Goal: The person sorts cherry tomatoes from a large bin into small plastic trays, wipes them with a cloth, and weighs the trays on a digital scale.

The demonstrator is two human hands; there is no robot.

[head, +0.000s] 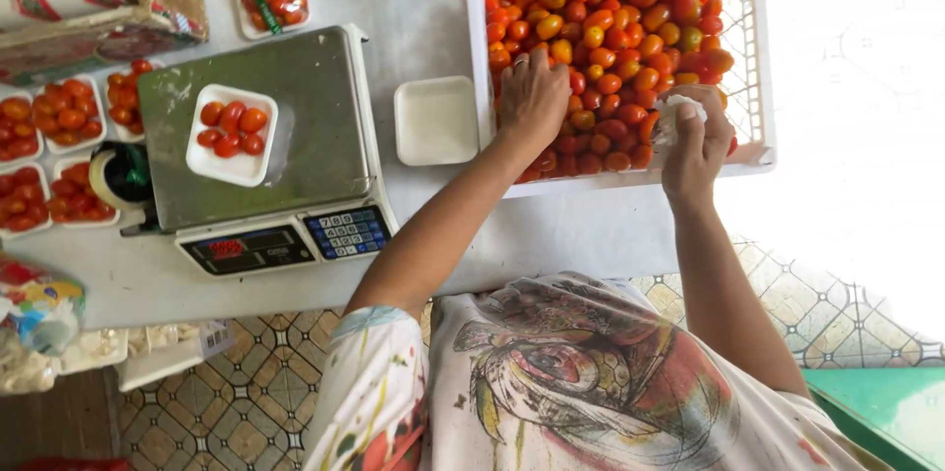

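six filled tomato trays, one empty tray, one scale.

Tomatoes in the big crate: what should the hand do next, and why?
Probably the left hand, spread on the cherry tomatoes in the white crate, should close on a few. The small tray on the scale holds only a few tomatoes, while the right hand holds something white.

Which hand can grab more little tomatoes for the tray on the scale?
The left hand: it lies empty on the tomatoes in the crate, nearer the scale. The right hand already holds something white.
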